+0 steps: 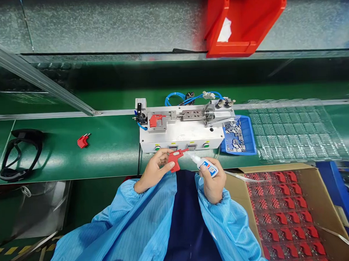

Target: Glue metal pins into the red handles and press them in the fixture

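Note:
Between the thumb and fingers of my left hand (158, 168) is a red gun-shaped plastic part (174, 160), its thin tip pointing right. My right hand (214, 180) grips a small white glue bottle (208, 167) with a blue label. The bottle's nozzle points left, close to the red part's tip; whether they touch I cannot tell. Just beyond both hands stands a metal fixture (183, 134) with a similar red part (155, 120) seated in its left nest. Metal rods and a clamp take up its right side.
A blue tray (252, 136) of small metal pins sits right of the fixture, beside clear blister trays (297, 132). A carton (327, 200) of red parts stands at lower right. Leftward lie a loose red part (83, 141) and a black headband-like item (37, 153). Above hangs a red bin (246, 45).

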A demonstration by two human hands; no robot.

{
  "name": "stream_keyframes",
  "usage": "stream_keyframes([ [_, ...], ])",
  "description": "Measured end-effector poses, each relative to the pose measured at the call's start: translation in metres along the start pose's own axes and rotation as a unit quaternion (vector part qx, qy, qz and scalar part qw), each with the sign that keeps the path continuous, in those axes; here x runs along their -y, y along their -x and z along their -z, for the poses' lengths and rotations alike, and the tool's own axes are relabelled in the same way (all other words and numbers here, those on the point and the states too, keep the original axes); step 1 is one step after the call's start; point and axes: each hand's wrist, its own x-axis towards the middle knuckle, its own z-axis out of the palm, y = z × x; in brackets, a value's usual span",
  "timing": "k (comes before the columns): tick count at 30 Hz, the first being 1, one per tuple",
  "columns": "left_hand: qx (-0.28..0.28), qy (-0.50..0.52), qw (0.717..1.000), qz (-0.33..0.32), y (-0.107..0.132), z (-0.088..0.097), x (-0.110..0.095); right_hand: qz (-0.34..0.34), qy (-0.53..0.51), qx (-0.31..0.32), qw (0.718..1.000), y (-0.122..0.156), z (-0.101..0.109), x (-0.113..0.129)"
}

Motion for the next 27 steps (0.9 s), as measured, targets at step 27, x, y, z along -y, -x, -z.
stream_keyframes([
  [27,-0.021,-0.003,1.0,-0.01,0.001,-0.001,-0.005,0.272,0.213,-0.001,0.938,-0.006,0.003,0.023],
])
